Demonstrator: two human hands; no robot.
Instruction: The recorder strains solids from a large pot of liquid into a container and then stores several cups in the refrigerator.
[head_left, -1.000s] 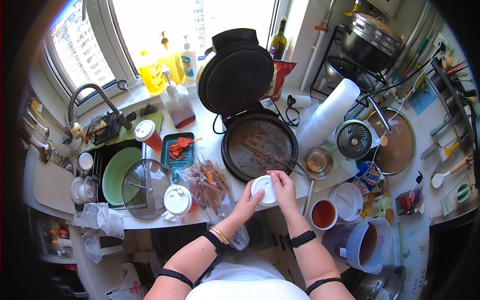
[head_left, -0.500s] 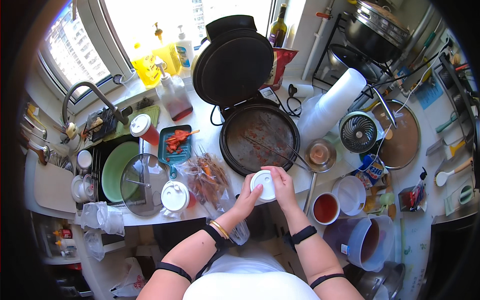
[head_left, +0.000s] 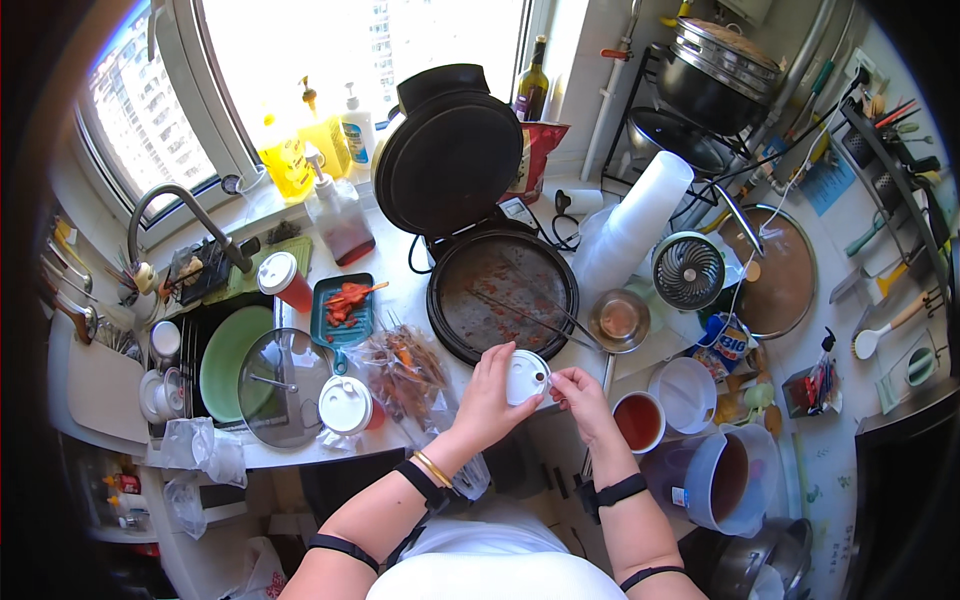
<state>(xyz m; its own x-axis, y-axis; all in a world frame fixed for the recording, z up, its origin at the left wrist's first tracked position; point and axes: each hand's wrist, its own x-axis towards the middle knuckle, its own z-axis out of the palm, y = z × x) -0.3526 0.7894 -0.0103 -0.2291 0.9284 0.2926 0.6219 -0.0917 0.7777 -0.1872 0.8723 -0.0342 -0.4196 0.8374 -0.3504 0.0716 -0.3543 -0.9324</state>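
Note:
My left hand (head_left: 487, 400) is closed around a round white cup lid (head_left: 522, 376), its fingers along the far edge and its thumb at the near side. A small dark hole shows near the lid's right rim. My right hand (head_left: 584, 398) is pinched at that rim; what its fingertips hold is too small to make out. Whether a cup sits under the lid is hidden. Just beyond is an open electric griddle (head_left: 505, 290) with long tongs (head_left: 535, 318) lying across its stained plate. To the right stands an uncovered cup of reddish-brown liquid (head_left: 639, 421).
Left of the griddle are a lidded cup (head_left: 345, 405), bagged skewers (head_left: 400, 365), a teal dish (head_left: 342, 312) with red food, and a glass lid (head_left: 285, 388). A green basin (head_left: 236, 365) sits in the sink. Stacked plastic cups (head_left: 640, 220), a fan (head_left: 688, 271) and a pitcher (head_left: 715, 480) stand right.
My right hand has gone from clasping the lid's side to pinching at its rim. The left hand keeps hold, and a dark hole now shows in the lid. The view has shifted slightly.

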